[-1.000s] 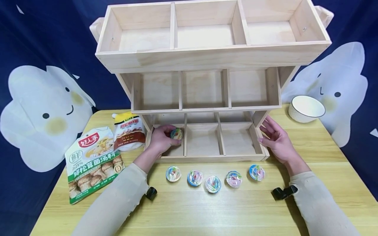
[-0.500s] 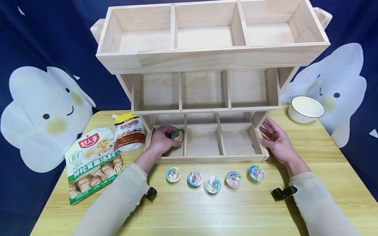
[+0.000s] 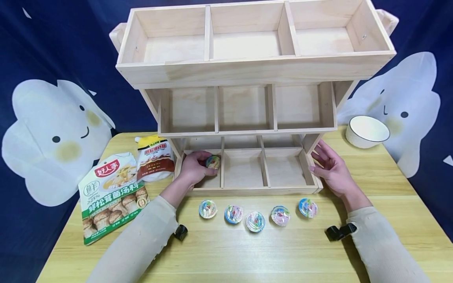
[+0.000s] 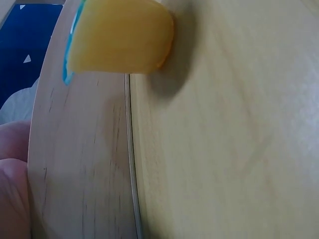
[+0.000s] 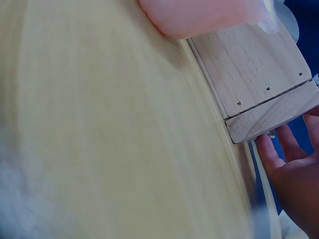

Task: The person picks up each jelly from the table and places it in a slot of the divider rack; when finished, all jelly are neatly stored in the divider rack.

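Observation:
In the head view my left hand (image 3: 194, 168) reaches into the bottom left compartment of a wooden rack (image 3: 247, 191) and pinches a jelly cup (image 3: 213, 162) between thumb and fingers, its printed lid showing. My right hand (image 3: 329, 167) touches the rack's right side, fingers extended toward the back. In the right wrist view its fingers (image 5: 269, 154) lie along the wood's edge. Several more jelly cups stand in front of the rack: a yellow one (image 4: 122, 37) close up in the left wrist view, a pink one (image 5: 199, 15) in the right wrist view, and a middle one (image 3: 255, 221).
Left of the rack, a green-and-white mushroom soup packet (image 3: 113, 196) and a brown-and-white pouch (image 3: 155, 159) lie on the wooden table (image 3: 226, 259). A white bowl (image 3: 367, 131) stands at the back right. The rack's upper tiers overhang the bottom one.

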A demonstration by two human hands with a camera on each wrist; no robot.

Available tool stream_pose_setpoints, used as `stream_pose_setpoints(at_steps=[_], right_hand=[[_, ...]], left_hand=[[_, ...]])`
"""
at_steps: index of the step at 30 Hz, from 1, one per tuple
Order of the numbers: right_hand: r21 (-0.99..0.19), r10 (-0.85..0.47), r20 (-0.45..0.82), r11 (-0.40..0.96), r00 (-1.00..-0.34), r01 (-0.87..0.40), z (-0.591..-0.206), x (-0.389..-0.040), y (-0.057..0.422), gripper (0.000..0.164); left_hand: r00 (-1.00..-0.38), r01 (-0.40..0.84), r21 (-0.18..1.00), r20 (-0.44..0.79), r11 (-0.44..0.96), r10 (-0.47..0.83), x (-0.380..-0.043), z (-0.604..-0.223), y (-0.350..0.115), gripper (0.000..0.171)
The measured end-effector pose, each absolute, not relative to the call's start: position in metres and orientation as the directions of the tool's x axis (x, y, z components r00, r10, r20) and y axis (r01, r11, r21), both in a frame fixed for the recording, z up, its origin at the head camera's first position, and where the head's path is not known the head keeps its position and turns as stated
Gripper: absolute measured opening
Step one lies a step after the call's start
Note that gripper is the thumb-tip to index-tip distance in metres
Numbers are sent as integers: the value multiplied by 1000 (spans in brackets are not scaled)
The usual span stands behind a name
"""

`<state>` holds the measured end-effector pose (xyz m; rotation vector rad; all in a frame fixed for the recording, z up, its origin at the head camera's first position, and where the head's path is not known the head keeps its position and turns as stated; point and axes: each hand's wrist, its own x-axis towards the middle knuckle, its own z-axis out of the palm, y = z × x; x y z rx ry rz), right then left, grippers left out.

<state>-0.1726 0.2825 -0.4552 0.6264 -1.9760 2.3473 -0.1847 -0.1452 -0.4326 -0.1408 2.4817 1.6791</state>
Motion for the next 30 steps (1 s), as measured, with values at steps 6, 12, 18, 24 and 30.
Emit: stream_pose_setpoints(at_steps=[6,12,18,24,30], right_hand=[[-944,-240,307,-202,-921,-262,-455,-173,283,90],[-944,-244,306,-208,-920,-258,-455,-173,283,90],[-940,-247,306,-231,-920,-251,-456,-172,283,90],[-937,-257,306,-252,-917,-242,-456,-172,283,91],[-937,-261,301,-259,-917,-234,-456,-172,282,91]], left_hand=[[-988,-141,929,-154,342,12,-183,-432,-147,62],[-989,-132,925,-148,357,19,-180,-428,-152,68],[-993,-102,915,-118,389,17,-172,-420,-156,71],[-997,-70,946,-79,316,14,-161,-414,-159,73],[-999,-36,982,-41,186,22,-154,-411,-160,73]])
